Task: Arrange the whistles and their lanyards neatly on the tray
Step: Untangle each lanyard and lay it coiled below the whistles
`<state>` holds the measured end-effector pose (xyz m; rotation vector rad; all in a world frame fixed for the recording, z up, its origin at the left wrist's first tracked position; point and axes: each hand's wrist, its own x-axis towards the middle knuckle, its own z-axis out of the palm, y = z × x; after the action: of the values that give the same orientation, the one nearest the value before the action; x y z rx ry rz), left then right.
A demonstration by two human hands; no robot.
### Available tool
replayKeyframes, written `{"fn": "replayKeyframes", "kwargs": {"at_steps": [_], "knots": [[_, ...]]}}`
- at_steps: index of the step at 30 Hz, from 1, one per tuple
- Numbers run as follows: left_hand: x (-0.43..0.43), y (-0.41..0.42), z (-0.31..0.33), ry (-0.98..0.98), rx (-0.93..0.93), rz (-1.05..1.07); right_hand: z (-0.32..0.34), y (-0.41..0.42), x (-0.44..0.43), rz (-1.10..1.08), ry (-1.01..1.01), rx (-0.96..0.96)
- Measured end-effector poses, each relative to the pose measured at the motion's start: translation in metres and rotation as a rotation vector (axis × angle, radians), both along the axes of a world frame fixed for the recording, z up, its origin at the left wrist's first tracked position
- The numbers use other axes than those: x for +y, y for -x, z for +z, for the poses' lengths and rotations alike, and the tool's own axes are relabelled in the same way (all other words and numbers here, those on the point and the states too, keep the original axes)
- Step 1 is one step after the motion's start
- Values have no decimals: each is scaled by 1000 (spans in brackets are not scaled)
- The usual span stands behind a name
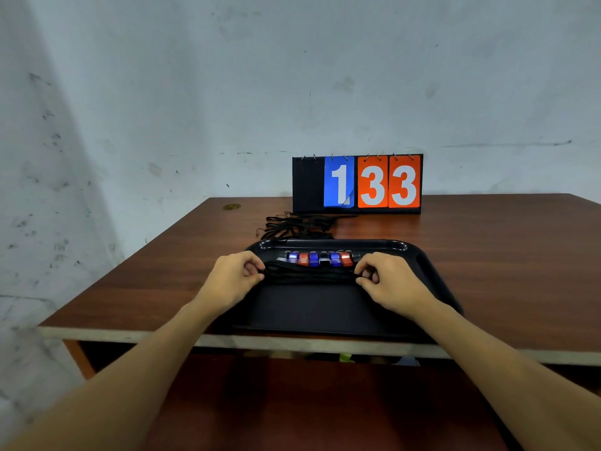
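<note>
The whistles (320,259) stand in one row in the far half of the tray (422,255), touching side by side. The row's long axis runs left to right, parallel to the tray's far rim. Six can be counted: three blue, two red and one black in the middle. The row's left end is too dark to tell more. Which way each mouthpiece points cannot be made out.

Just on the near side of the row, a bundle (309,274) of black lanyards lies stretched straight across the tray, parallel to the whistles. The left hand (232,275) pinches its left end between thumb and curled fingers, and the right hand (390,281) pinches its right end the same way. The near half of the tray's floor is bare black.

Behind the tray, a loose pile (299,226) of more black lanyards lies tangled on the table (162,271), a brown wooden top with a pale front edge. Behind the pile stands one scoreboard (357,183) showing a blue 1 and two orange 3s. Far left of it, near the table's back corner, lies one small round disc (231,207). Beyond the table rises a scuffed pale grey wall (195,92).
</note>
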<state>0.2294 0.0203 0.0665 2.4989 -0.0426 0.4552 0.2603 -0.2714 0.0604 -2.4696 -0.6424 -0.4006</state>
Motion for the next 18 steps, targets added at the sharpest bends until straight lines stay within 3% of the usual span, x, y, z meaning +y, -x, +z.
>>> {"fn": "replayKeyframes", "kwargs": {"at_steps": [3, 10, 18], "knots": [[0, 1, 3, 32, 27, -29, 4, 5, -2, -50, 31, 6], [-4, -4, 23, 67, 185, -116, 17, 4, -5, -136, 29, -187], [-16, -32, 52, 9, 12, -106, 44, -33, 11, -47, -63, -37]]}}
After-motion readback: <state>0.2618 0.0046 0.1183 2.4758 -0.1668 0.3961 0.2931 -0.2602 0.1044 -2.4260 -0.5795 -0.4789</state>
